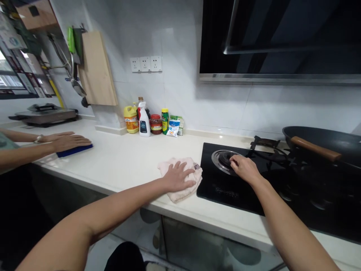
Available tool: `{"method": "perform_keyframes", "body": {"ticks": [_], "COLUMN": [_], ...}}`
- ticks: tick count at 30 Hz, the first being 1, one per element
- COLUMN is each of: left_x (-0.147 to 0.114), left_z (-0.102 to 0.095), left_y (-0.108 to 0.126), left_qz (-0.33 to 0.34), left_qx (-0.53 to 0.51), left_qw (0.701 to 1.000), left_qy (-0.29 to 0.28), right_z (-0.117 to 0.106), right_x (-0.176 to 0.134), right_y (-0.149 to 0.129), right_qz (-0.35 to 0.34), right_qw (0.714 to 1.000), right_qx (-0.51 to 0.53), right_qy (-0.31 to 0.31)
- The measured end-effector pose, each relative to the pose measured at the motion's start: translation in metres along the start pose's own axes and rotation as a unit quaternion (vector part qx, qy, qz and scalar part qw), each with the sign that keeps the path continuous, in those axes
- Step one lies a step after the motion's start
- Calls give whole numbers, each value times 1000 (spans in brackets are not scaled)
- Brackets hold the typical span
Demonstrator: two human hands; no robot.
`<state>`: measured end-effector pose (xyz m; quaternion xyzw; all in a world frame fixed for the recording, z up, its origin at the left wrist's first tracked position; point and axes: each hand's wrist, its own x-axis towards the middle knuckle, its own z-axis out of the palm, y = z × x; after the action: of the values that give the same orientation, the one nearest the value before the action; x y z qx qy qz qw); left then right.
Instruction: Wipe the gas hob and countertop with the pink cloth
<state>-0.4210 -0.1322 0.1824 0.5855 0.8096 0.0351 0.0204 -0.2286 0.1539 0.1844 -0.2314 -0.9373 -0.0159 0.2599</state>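
My left hand (178, 177) lies flat with spread fingers on a pale pink cloth (183, 194), which is bunched on the white counter against the stove's left edge. My right hand (244, 168) reaches over the black glass gas stove (217, 192). Its fingers are curled together at the dark burner cap (225, 157), inside a round metal ring (214, 160). The fingertips are partly hidden, but they appear to pinch the cap's right side.
At left, another person's hands (67, 142) press a blue cloth (75, 150) on the counter. A wok (316, 135) with a wooden handle sits on the right burner. A spray bottle (144, 122), jars and packets line the wall. A range hood (270, 79) overhangs the stove.
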Motion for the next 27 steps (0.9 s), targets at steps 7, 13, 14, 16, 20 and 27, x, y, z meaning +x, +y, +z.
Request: {"method": "perform_keyframes", "body": {"ticks": [7,13,14,16,20,27], "left_x": [-79,-116,-120,-128,-149,-199], "left_z": [9,24,27,33,29,-6], "left_y": [32,20,10,-16,-82,-174], "left_qz": [63,168,185,204,166,-43], "left_qx": [-16,21,34,65,118,210], "left_qw": [997,980,976,969,973,976], "left_qy": [33,102,112,125,104,30], "right_z": [2,3,3,2,2,-3], "right_x": [-3,-6,-6,-6,-6,-6], "right_y": [-1,3,5,8,13,6], "right_qz": [11,15,19,25,29,17], "right_qw": [1000,1000,1000,1000,999,999], "right_qx": [9,10,11,13,16,26], "right_qy": [-5,-13,-14,-13,-4,12]}}
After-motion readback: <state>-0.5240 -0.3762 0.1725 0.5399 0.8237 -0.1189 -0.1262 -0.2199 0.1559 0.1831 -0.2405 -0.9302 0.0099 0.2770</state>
